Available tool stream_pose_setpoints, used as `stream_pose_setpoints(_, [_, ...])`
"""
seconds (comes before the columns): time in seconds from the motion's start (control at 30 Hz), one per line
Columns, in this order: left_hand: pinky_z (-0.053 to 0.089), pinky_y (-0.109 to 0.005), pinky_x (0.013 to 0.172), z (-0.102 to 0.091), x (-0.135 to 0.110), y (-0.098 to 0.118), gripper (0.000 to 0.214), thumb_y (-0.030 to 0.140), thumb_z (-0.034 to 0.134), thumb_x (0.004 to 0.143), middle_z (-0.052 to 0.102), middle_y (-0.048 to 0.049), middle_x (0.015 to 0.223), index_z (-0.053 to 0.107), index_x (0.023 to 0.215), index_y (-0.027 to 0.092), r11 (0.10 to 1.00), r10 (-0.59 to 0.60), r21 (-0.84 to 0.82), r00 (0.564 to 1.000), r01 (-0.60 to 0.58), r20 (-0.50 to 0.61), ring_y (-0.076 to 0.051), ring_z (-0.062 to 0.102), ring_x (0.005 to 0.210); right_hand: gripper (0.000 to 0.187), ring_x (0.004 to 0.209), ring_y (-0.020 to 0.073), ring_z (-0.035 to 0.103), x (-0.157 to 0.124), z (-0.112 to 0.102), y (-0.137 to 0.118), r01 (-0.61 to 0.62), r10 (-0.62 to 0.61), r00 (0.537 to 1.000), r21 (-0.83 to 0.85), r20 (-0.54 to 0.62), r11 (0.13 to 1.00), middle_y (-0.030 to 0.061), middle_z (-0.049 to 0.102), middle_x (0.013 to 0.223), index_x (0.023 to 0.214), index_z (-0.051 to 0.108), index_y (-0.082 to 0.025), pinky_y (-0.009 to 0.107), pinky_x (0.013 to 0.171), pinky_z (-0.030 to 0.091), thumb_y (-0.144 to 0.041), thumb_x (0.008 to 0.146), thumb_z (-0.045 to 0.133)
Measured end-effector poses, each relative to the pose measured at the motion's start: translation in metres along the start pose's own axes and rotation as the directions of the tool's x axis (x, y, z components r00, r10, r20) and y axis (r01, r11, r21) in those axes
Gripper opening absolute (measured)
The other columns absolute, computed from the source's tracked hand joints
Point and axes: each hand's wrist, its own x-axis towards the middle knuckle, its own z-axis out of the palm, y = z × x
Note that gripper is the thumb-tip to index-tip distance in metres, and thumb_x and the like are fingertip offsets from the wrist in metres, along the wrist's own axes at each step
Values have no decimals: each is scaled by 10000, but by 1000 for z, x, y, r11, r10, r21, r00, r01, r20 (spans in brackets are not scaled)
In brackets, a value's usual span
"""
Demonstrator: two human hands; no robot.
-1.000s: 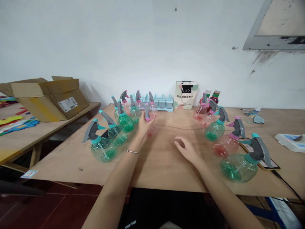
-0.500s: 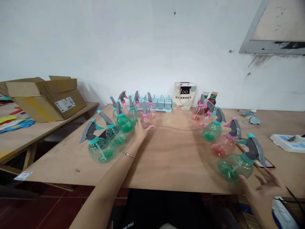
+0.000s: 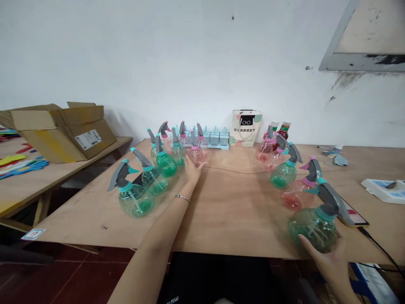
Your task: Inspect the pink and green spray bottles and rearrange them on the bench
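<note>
Two rows of small spray bottles stand on a plywood table (image 3: 234, 211), green and pink ones mixed. My left hand (image 3: 191, 169) reaches to the left row, fingers spread beside a pink bottle (image 3: 195, 154) that stands on the table. My right hand (image 3: 329, 258) cups the underside of the nearest green bottle (image 3: 313, 226) of the right row, at the table's front right edge. The bottle looks tipped a little toward me. Behind it stand a pink bottle (image 3: 299, 195) and another green one (image 3: 283, 175).
An open cardboard box (image 3: 63, 128) lies on a second table at the left, with coloured strips beside it. A blue ice-pop mould (image 3: 215, 138) and a small paper bag (image 3: 245, 127) stand against the wall. A phone (image 3: 356, 211) with a cable and a white tray (image 3: 384, 190) lie at the right.
My left hand set the pink bottle down in the left row and opened. My right hand swung from the table's middle to the right and took hold of the nearest green bottle.
</note>
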Motion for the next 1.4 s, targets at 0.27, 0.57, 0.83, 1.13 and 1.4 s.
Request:
stream_pose_setpoints(0.27, [218, -471, 1178, -1, -7, 5, 850, 343, 587, 855, 177, -305, 1559, 128, 1492, 16, 998, -12, -66, 996, 18, 88, -347, 168, 1480, 725, 991, 299, 670, -34, 39, -34, 13, -49, 970, 150, 236, 989, 109, 642, 1097, 1185, 493, -218, 435, 834, 580, -522, 597, 787])
stream_pose_setpoints(0.57, [275, -441, 1164, -39, -106, 68, 816, 457, 651, 822, 236, -119, 1579, 204, 1484, 292, 781, 373, -596, 905, -188, 204, -270, 271, 1454, 713, 1097, 284, 631, -12, 116, -86, -84, -155, 841, 408, 518, 909, 105, 594, 1225, 1264, 372, -290, 460, 912, 539, -489, 692, 749])
stream_pose_setpoints(0.83, [261, -441, 1155, -48, -135, 124, 973, 320, 836, 610, 376, -136, 1450, 306, 1423, 253, 751, 352, -645, 913, -144, 206, -301, 348, 1386, 770, 1313, 323, 436, 0, 178, -106, 265, -419, 810, 382, 409, 885, 175, 408, 1370, 1406, 248, -226, 554, 1069, 404, -433, 792, 664])
stream_pose_setpoints(1.13, [444, -328, 948, -51, -97, 95, 810, 308, 866, 520, 541, -104, 1307, 502, 1237, 211, 672, 343, -740, 873, 29, 346, -240, 562, 1127, 885, 1339, 346, 424, 16, 189, -83, 428, -605, 645, 435, 467, 792, 188, 398, 1424, 1453, 232, -221, 556, 1096, 378, -651, 783, 618])
stream_pose_setpoints(1.4, [515, -386, 772, -46, -93, 61, 927, 434, 780, 473, 659, -148, 1186, 478, 1312, 180, 380, 487, -768, 595, 516, 640, -301, 682, 907, 512, 1055, 244, 637, 33, 200, -51, 1, -238, 878, 497, 414, 868, 123, 600, 1195, 1271, 403, -245, 473, 974, 482, -623, 928, 358])
